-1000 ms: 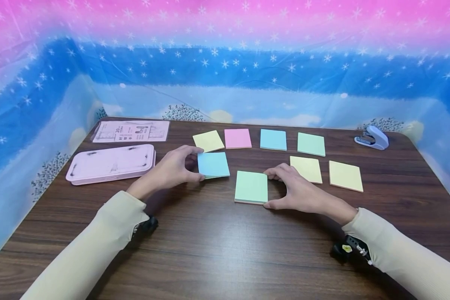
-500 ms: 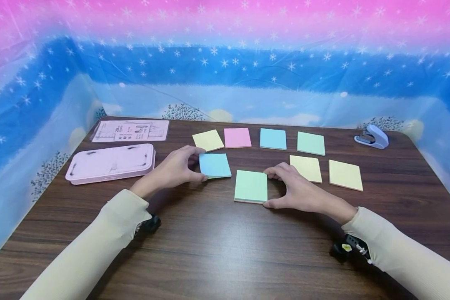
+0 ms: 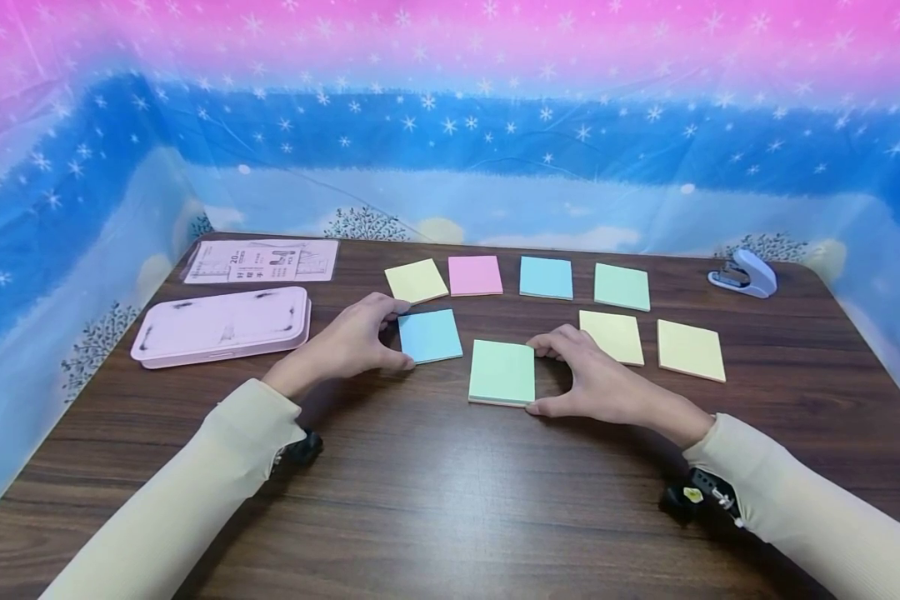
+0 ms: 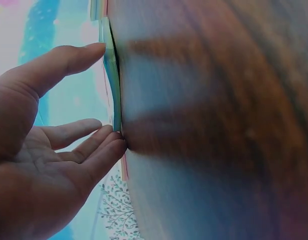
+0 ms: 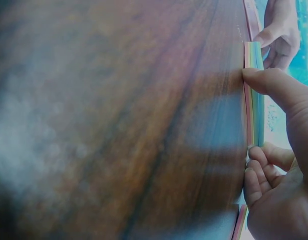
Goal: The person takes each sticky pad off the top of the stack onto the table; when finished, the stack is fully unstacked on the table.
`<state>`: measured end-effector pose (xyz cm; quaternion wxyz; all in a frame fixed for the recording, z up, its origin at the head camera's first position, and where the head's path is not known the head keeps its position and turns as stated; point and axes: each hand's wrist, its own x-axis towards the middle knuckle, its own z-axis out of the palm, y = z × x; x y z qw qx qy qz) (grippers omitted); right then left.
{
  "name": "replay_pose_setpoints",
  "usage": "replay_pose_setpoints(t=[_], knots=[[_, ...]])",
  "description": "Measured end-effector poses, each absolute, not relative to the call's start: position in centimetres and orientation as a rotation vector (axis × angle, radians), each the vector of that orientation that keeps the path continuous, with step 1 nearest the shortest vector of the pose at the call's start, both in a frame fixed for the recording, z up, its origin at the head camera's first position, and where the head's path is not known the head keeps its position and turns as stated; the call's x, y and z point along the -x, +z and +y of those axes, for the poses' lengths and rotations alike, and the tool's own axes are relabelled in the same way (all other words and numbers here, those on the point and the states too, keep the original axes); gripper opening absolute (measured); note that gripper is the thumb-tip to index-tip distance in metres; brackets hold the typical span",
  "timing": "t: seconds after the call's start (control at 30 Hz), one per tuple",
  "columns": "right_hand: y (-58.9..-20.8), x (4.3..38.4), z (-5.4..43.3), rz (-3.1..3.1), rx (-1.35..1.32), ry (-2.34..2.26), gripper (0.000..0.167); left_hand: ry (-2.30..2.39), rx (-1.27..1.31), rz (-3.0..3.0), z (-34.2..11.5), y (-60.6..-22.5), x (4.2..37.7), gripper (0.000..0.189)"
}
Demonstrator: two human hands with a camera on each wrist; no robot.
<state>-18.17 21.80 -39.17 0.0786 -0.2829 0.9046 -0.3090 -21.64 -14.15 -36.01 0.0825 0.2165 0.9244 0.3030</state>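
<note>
My left hand [image 3: 352, 337] holds a blue-topped sticky note pad [image 3: 432, 335] by its left corners, thumb at the near one and fingertips at the far one. In the left wrist view the pad's thin edge [image 4: 111, 82] lies close over the table, between thumb and fingers. Just to the right, my right hand [image 3: 588, 379] grips a green-topped stack of sticky notes [image 3: 502, 372] by its right side, thumb at the near corner, fingers at the far corner. The right wrist view shows this stack's edge [image 5: 254, 95] in several coloured layers.
Behind lie yellow [image 3: 416, 282], pink [image 3: 476, 276], blue [image 3: 546, 277] and green pads [image 3: 622, 287]. Two more yellow pads [image 3: 619, 337] [image 3: 691, 350] sit right, one partly behind the right hand. A pink case [image 3: 221, 327], printed card [image 3: 262, 262] and stapler [image 3: 744, 275] stand around the table [image 3: 420, 500].
The blue-topped pad has shifted slightly right and nearer, turned a little and now lies lower. My left hand has moved along with it. The right hand and green-topped stack have stayed put.
</note>
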Motion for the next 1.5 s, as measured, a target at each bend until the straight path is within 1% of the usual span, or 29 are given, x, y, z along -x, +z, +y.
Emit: replay_pose_setpoints(t=[0.3, 0.5, 0.8, 1.03, 1.27, 1.5], knots=[[-39.2, 18.1, 21.8, 2.711, 0.842, -0.915, 0.076, 0.893, -0.667, 2.794, -14.1, -36.2, 21.5, 0.078], [-39.2, 18.1, 21.8, 2.708, 0.846, -0.913, 0.076, 0.929, -0.708, 2.814, -13.7, -35.9, 21.0, 0.08], [-39.2, 18.2, 21.8, 2.715, 0.86, -0.912, 0.077, 0.997, -0.831, 2.76, -12.3, -35.4, 20.0, 0.081], [-39.2, 18.2, 21.7, 2.719, 0.863, -0.912, 0.078, 1.067, -0.878, 2.682, -11.0, -35.4, 19.4, 0.082], [-39.2, 18.2, 21.8, 2.72, 0.858, -0.905, 0.078, 0.992, -0.953, 2.646, -9.8, -35.7, 18.9, 0.084], [-39.2, 18.2, 21.8, 2.719, 0.854, -0.901, 0.078, 0.945, -1.009, 2.625, -8.7, -36.1, 18.8, 0.08]])
